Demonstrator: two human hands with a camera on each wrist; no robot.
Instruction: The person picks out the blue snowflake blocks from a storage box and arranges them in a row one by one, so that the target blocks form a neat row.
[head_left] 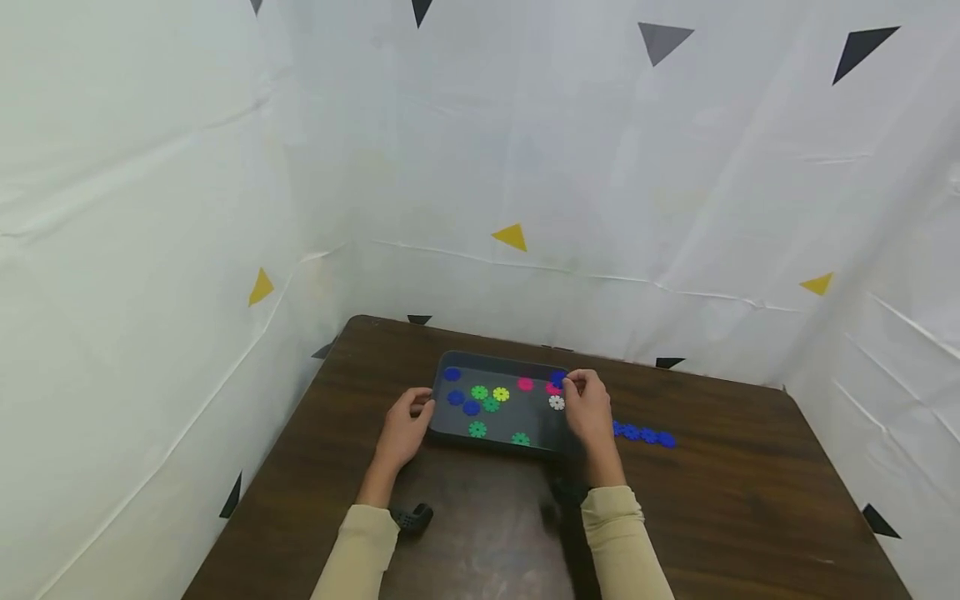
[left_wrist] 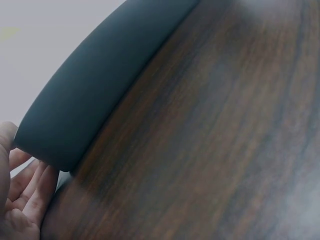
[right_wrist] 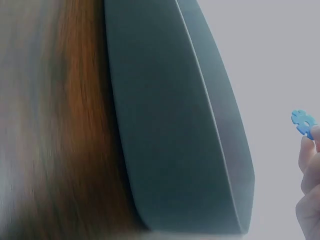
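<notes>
A dark grey tray (head_left: 517,367) lies on the table with flower-shaped interlocking discs in it. My left hand (head_left: 405,427) holds the tray's left side; the left wrist view has the thumb at the rim and the fingers (left_wrist: 42,192) against the outer wall. Over the tray's right end, my right hand (head_left: 588,408) pinches a blue interlocking disc (right_wrist: 303,121) between thumb and fingertips. Close to that hand are a white disc (head_left: 557,402) and a pink disc (head_left: 525,384). Green discs (head_left: 477,429), blue discs (head_left: 456,397) and a yellow disc (head_left: 501,394) lie farther left.
Right of the tray, a row of blue discs (head_left: 648,435) lies on the brown wooden table (head_left: 735,492), partly behind my right hand. White sheeting (head_left: 570,167) with coloured triangles surrounds the table at the back and sides.
</notes>
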